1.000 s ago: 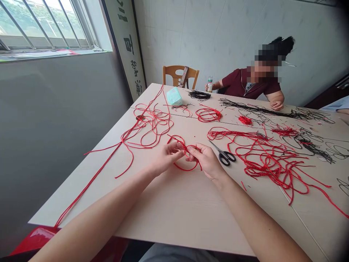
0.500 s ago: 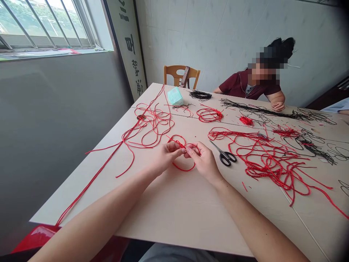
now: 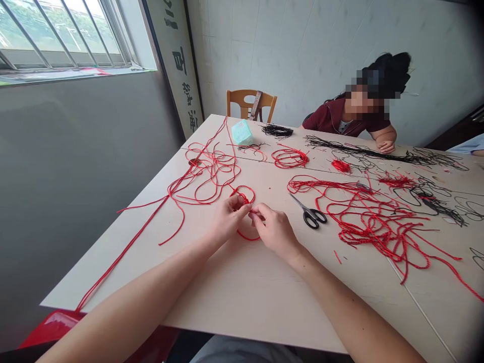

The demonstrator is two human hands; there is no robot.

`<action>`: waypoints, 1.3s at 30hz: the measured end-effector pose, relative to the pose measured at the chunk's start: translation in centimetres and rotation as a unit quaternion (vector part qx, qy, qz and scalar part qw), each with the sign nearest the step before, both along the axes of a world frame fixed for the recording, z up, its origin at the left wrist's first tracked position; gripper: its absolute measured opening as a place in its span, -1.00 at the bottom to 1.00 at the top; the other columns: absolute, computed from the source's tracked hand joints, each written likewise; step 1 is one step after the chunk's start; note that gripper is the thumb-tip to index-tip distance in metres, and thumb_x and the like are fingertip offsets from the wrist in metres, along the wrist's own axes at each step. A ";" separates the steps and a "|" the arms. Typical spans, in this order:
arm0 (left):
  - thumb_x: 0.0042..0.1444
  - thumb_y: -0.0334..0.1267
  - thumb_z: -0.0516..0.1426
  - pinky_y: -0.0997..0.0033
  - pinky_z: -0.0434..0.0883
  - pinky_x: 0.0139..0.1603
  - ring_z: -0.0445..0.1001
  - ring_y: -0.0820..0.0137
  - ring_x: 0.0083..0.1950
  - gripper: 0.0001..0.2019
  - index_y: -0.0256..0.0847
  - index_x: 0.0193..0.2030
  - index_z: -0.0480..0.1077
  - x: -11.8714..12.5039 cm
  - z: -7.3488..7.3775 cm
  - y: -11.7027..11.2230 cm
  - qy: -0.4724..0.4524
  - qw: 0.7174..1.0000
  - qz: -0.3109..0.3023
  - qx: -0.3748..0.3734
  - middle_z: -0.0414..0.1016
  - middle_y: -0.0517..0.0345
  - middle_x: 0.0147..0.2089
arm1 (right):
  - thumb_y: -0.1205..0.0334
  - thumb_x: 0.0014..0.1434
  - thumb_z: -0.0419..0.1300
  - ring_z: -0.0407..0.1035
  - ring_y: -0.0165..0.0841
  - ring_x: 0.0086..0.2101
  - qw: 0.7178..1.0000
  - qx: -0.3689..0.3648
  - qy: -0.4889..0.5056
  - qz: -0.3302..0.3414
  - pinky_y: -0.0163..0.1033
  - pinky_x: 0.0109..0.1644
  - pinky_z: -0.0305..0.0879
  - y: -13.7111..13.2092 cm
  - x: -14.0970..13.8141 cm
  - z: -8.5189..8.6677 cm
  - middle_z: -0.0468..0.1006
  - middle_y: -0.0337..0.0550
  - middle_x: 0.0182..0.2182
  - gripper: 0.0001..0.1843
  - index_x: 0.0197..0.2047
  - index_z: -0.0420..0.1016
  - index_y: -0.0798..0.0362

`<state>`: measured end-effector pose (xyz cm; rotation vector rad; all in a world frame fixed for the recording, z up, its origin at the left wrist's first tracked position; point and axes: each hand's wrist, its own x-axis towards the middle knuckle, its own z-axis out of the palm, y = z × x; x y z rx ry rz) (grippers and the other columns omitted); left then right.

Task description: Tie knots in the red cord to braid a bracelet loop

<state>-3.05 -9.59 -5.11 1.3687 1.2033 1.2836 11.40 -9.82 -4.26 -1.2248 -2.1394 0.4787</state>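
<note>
While a co-worker [image 3: 338, 121] in a maroon top leans on the far edge of the desk [image 3: 242, 307], the work in hand sits mid-desk, toward the near edge. Red cord covers most of the surface: a dense tangle [image 3: 372, 227] toward the right edge, a looser tangle [image 3: 212, 171] toward the left, and a long strand [image 3: 124, 252] running down to the near left corner. Black cord [image 3: 363, 154] lies along the far edge. Black-handled scissors [image 3: 310, 217] sit just right of the hands, blades pointing up and left, untouched. Current step: working a small loop of twisted red cord [image 3: 244, 194] by hand, with the loop showing above and below the hands. Hands together, nearly touching. The left hand [image 3: 228, 219] is curled with its fingers on the cord. The right hand [image 3: 274, 232] brings its fingertips [image 3: 254, 212] in at the same spot; the fingers hide the cord there, so its grip can't be confirmed. Both forearms angle in from the near edge.
</note>
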 end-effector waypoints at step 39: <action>0.01 -0.16 0.11 0.46 0.27 -0.29 0.32 0.48 -0.40 -0.80 -0.28 -0.39 0.36 -0.7 0.8 0.4 -0.008 0.986 -0.144 -0.085 0.34 0.19 -0.47 | 0.24 0.20 0.04 0.31 -0.36 -0.39 0.979 0.146 -0.114 -0.079 -0.28 -0.31 0.06 2.2 1.9 0.3 0.50 -0.15 -0.37 -0.83 -0.35 0.43 0.04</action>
